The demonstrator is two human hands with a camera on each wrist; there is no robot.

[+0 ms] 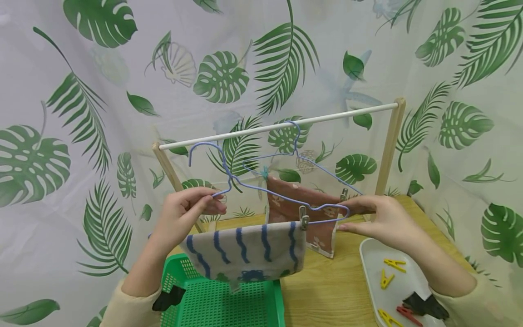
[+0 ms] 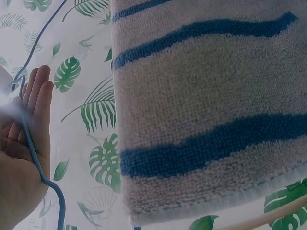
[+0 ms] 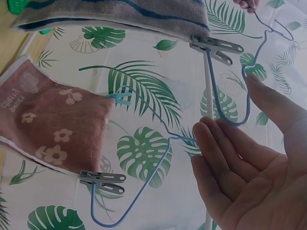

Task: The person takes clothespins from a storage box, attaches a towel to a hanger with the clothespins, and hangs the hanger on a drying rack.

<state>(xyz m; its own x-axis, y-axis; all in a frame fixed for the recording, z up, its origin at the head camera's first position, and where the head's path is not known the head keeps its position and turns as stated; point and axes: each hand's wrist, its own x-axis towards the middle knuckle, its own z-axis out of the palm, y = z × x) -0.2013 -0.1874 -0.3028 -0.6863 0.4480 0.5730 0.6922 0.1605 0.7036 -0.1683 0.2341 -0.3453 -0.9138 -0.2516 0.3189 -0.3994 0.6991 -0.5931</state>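
Observation:
A blue wire hanger point(image 1: 269, 191) is tilted in front of the rack, its hook pointing up and left. My left hand point(image 1: 184, 213) pinches its wire just below the hook. At the hanger's right end, my right hand point(image 1: 380, 220) holds the bent wire between thumb and fingers. A white towel with blue wavy stripes point(image 1: 245, 250) hangs from the lower wire. A grey clip point(image 1: 303, 219) fastens its right corner; its left corner is hidden behind my left hand and forearm. Close up, the left wrist view shows the striped towel point(image 2: 206, 91).
Behind, another blue hanger point(image 1: 296, 145) hangs on the white rod point(image 1: 347, 113) with a brown-pink flowered cloth point(image 1: 286, 200) clipped to it. A green basket point(image 1: 278, 295) stands below. On the right, a white tray point(image 1: 367, 259) holds yellow clips point(image 1: 386, 279) and a red clip point(image 1: 408, 315).

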